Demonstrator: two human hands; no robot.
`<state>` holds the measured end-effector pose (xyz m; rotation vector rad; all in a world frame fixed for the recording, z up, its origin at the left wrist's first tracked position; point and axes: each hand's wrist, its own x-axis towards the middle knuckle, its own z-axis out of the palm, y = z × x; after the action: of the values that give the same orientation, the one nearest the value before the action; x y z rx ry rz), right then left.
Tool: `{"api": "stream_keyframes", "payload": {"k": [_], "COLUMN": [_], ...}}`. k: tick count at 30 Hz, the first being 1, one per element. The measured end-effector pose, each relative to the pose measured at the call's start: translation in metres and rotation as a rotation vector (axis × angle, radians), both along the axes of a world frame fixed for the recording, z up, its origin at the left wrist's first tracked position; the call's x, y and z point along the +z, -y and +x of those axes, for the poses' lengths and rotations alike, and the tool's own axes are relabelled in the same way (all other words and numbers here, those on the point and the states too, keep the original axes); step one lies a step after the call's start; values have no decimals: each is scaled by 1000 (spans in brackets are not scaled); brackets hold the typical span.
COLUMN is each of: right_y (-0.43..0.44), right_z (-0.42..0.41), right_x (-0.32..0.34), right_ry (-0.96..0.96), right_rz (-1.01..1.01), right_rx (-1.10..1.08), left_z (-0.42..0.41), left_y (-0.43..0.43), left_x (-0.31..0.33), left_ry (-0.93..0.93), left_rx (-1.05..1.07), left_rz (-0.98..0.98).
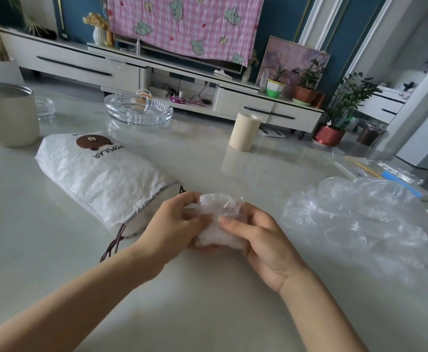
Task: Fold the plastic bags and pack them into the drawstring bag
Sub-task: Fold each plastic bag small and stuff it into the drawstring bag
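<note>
Held low over the near table (208, 313), pinched between curled fingers of the left hand (175, 226) and right hand (262, 241): one plastic bag (220, 219), folded down to a small wad. Squeeze out trapped air and tuck in the loose corner, probably on the far side, hard to see. Then slide it into the drawstring bag (101, 174) just left, through its near mouth. To the right, loose plastic bags (355, 214) not yet folded. Farther off, well apart: tape roll (244, 130).
</note>
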<state>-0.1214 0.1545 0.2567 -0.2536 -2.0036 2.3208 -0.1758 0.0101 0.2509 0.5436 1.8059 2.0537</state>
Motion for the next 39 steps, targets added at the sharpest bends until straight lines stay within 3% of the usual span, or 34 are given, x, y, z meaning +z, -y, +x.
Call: {"api": "stream_keyframes", "payload": {"k": [4,7,11,15,18,22,25,31,34,37,39], "right_y": [1,4,5,4,2,-11,-6,5,5,7,9], "right_z": [-2,-1,-1,-2,1,2,6,5,7,6,6], "right_x": [0,3,2,2,4,10,11,4,3,1,3], "right_ry": [-32,-64,-122,-142,-114,-122,-90,-44,-90,-185,-206], "right_rz": [-65,-65,131,285,279,229,237,468,468,498,379], "right_rx": [-43,-57,-115,-127,-52,-163,-43,-11,77,16,51], "left_z": [4,2,-2,-1,-4,-9,-5,-4,-6,-3,1], "left_y": [-1,-3,-3,-5,-3,2,2,3,3,1,3], "left_x": [3,6,8,2,0,4,5,6,7,13,19], "left_ry": [33,217,449,294,169,-149,-348,-351,-242,183,376], "left_rx": [4,-31,-70,-15,87,161,117,136,134,-10,-129], "left_rz": [60,151,265,174,119,-50,-141,-136,-104,41,4]}}
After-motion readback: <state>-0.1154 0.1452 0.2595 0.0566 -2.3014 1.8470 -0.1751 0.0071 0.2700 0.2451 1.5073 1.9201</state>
